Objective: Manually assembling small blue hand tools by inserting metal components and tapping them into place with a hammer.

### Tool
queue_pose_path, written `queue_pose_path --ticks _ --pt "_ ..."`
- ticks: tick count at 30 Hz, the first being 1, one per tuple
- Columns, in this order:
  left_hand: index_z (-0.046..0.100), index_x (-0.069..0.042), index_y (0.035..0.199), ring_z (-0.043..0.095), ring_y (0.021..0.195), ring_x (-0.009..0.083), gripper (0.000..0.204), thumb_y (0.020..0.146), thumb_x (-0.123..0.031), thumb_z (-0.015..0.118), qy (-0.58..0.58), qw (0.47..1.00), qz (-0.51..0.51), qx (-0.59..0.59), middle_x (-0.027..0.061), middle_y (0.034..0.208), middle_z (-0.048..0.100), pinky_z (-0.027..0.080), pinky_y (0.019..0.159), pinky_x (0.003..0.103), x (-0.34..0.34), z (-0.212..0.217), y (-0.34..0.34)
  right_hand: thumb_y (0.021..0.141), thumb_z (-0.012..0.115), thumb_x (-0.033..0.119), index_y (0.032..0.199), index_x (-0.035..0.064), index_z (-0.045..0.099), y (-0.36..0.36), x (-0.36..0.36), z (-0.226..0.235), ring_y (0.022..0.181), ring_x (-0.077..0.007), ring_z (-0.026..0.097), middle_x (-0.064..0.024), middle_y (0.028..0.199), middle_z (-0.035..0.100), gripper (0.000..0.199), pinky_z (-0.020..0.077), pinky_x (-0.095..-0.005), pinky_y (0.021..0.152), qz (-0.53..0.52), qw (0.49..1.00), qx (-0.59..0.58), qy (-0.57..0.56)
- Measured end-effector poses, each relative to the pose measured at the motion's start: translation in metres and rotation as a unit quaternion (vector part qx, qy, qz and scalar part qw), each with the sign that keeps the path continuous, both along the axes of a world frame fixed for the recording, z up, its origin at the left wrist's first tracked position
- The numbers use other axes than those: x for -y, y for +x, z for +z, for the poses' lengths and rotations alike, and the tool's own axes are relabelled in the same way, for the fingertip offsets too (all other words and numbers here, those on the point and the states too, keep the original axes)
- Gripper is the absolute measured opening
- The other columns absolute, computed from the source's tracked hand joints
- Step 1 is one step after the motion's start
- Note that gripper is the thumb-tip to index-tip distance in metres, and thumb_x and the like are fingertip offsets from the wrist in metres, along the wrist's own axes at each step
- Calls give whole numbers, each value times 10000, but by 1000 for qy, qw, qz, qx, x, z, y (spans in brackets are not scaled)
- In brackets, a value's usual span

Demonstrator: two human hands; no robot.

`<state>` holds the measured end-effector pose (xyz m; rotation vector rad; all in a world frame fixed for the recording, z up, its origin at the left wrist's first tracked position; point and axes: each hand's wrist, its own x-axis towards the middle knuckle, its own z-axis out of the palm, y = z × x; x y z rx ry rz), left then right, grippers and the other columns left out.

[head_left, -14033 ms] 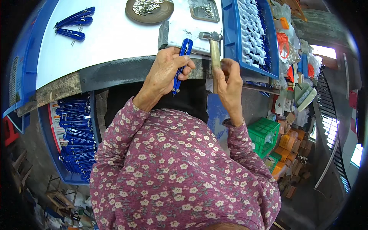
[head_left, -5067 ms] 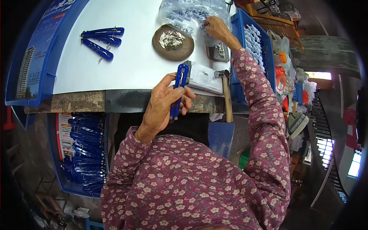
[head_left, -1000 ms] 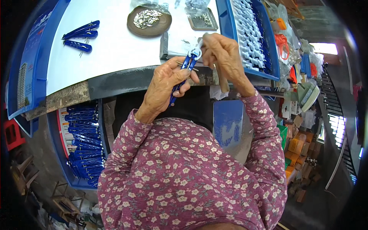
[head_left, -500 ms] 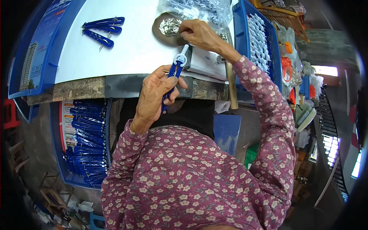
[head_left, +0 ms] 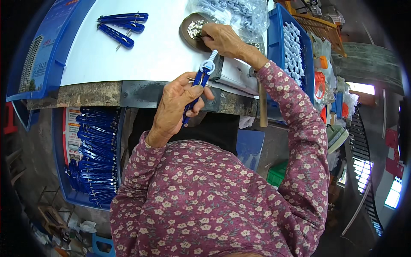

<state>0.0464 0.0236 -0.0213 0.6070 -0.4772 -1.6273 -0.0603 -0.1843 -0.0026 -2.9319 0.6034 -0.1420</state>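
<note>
My left hand (head_left: pixel 176 103) is closed round a blue drawing compass (head_left: pixel 199 81), held slanting upward over the table's front edge. A pale blue ribbed head (head_left: pixel 209 64) tops it, and a thin metal pin sticks out beside my fingers. Just beyond it, my right hand (head_left: pixel 223 39) reaches over the rim of a brown dish (head_left: pixel 186 32). Small silvery metal pieces (head_left: pixel 195 28) are heaped in that dish. The fingers of my right hand are drawn together there, and whatever they pinch is hidden.
Several blue compass legs (head_left: pixel 124 21) lie at the far left of the white tabletop (head_left: pixel 158 51). A clear bag (head_left: pixel 239 13) and a blue crate (head_left: pixel 278 47) hold pale blue parts. Below the edge, a blue bin (head_left: pixel 62 171) holds many blue legs. A wooden-handled hammer (head_left: pixel 262 105) overhangs the edge.
The view has shifted slightly, so the tabletop things sit farther right. My left hand still holds the compass, and my right hand stays at the dish with its fingers slightly lower.
</note>
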Motion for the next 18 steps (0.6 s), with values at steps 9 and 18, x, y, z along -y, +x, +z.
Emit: queue_pose_path --ticks 9,18 --pt "469 17 1075 459 515 35 269 865 -136 533 7 1000 1 5 98 787 595 302 389 137 0 2 -2 751 538 109 710 -16 465 0 4 0 651 -361 546 -183 691 542 150 428 -431 600 28 999 -32 -28" --pt "468 13 1075 461 522 35 267 863 -135 535 0 1000 5 -3 94 787 593 308 395 134 -1 1 -2 732 520 101 687 -34 450 1 4 10 605 -362 529 -203 629 518 159 414 -419 558 -7 994 -107 -9"
